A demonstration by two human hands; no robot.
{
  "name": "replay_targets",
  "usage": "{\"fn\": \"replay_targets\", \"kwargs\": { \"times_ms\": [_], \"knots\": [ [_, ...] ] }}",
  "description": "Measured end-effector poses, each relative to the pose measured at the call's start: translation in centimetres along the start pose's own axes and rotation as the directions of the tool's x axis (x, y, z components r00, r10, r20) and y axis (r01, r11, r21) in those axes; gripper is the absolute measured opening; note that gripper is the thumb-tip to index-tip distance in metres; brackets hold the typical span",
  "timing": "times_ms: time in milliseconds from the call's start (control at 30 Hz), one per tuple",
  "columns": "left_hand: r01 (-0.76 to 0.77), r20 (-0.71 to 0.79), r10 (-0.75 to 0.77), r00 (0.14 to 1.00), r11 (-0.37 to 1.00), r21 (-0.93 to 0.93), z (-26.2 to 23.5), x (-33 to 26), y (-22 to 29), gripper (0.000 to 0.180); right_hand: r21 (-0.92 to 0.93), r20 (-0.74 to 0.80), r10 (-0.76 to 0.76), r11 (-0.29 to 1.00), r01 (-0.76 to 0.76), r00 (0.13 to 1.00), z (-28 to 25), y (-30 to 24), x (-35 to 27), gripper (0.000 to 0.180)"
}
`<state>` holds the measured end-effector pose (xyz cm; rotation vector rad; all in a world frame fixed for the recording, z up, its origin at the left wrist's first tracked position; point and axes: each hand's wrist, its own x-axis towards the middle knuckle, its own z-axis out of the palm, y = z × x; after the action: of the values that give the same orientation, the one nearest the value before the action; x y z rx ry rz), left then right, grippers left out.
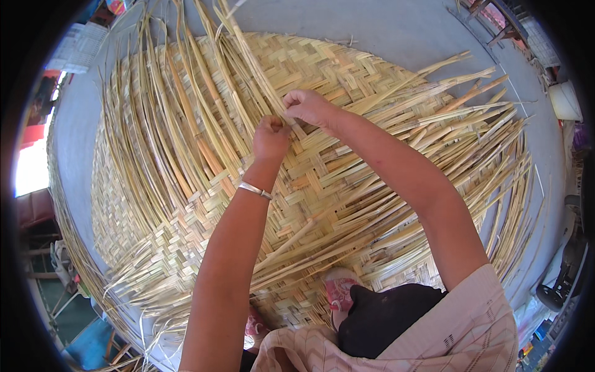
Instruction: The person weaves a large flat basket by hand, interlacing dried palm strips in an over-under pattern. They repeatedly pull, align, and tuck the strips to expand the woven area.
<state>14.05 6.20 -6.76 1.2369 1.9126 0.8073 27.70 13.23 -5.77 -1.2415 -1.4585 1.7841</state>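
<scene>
Bamboo strips, pale straw and tan, make up a large woven mat (347, 186) that fills most of the view and lies flat on a grey concrete floor (396, 31). The woven part runs from about 12 o'clock across the centre down to 6 o'clock. Loose unwoven strips (167, 124) fan out from 9 to 12 o'clock, and more loose ends (483, 118) splay toward 3 o'clock.

Just above centre, both hands meet on one long strip (251, 59) that slants up toward 11 o'clock. The left hand (270, 139) is clenched into a fist around the strip's lower part, knuckles up, with a silver bangle (255, 190) on its wrist. The right hand (310, 105), just beside it at 1 o'clock and touching it, pinches the same strip between thumb and fingertips where it enters the weave.

Both forearms come in from 6 o'clock, the right one from a pink patterned sleeve (458, 328). A foot in a pink sandal (338, 291) rests on the mat's near edge at 6 o'clock, beside dark cloth (384, 316). A white bucket (565, 100) stands on the floor at 2 o'clock, well apart from the mat.
</scene>
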Motion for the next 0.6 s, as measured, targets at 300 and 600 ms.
{"fn": "replay_targets", "kwargs": {
  "times_ms": [300, 600],
  "knots": [
    [-0.046, 0.200, 0.015, 0.980, 0.987, 0.152, -0.8, 0.5, 0.5, 0.015, -0.771, 0.179, -0.172, 0.587, 0.247, 0.969, 0.2, -4.5, -1.6, 0.014],
    [-0.072, 0.392, 0.000, 0.920, 0.983, 0.169, -2.3, 2.8, 1.8, 0.016, -0.952, 0.305, -0.029, -0.026, 0.304, 0.952, -2.2, -6.7, -4.0, 0.017]
  ]
}}
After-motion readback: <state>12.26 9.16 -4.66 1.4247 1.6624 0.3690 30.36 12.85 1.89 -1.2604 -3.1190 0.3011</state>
